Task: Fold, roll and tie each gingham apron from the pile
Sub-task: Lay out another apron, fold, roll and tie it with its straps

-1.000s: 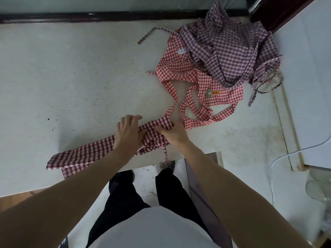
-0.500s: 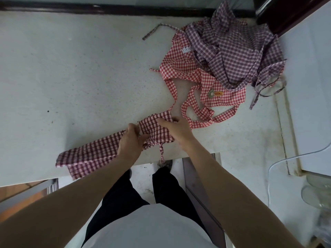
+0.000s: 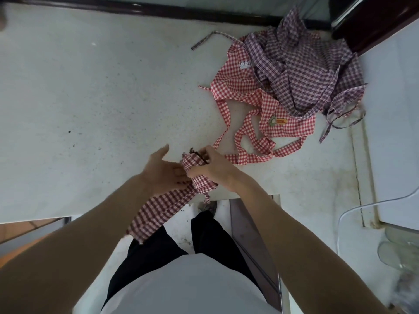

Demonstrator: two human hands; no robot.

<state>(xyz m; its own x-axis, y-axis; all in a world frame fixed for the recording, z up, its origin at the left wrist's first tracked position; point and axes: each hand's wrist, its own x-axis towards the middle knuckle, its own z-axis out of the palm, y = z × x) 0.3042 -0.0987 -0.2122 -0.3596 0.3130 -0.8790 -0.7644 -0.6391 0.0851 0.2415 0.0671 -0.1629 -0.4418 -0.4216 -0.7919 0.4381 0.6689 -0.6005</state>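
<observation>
A folded dark-red gingham apron [image 3: 163,207] hangs off the counter's near edge, its far end bunched into a partial roll. My right hand [image 3: 210,168] grips that rolled end from the right, with a thin dark strap end sticking out above its fingers. My left hand [image 3: 163,171] lies against the roll's left side, palm facing it and fingers spread. At the back right lies the pile: a bright red gingham apron [image 3: 240,87] with long straps, and a purple gingham apron [image 3: 301,71] heaped on top of it.
The white speckled counter [image 3: 90,109] runs left and far to a dark wall edge [image 3: 158,12]. A white appliance [image 3: 394,123] stands at the right, with a thin cable [image 3: 362,207] in front. My legs and the floor show below the counter edge.
The long folded strip lay flat along the counter's edge; now its right end is lifted and bunched between my hands, and the tail has swung off the edge toward my legs.
</observation>
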